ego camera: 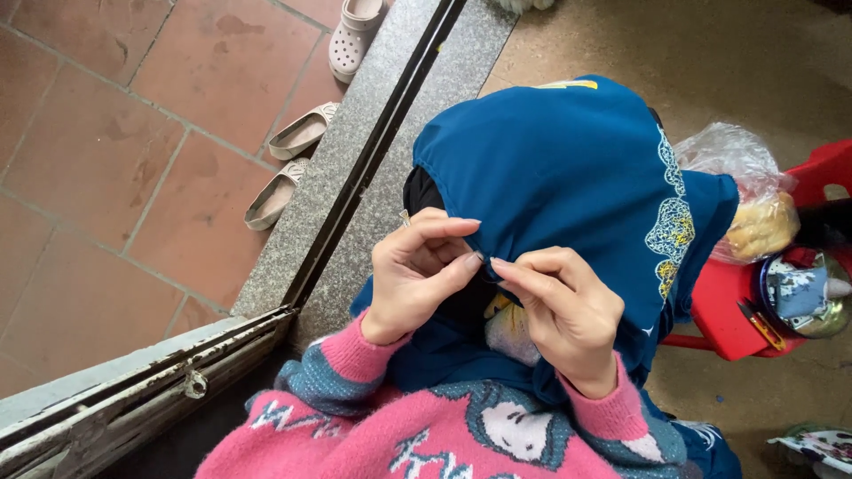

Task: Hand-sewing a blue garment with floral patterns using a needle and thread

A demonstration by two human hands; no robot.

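Soft, light blue cloth (568, 168) is being pinched at its edge by left hand (415, 275) and right hand (564, 310); best gripped along that hem, probably.

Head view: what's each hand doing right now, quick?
Left hand: fingers pinched shut on the edge of the blue embroidered cloth.
Right hand: fingers pinched shut on the same edge.
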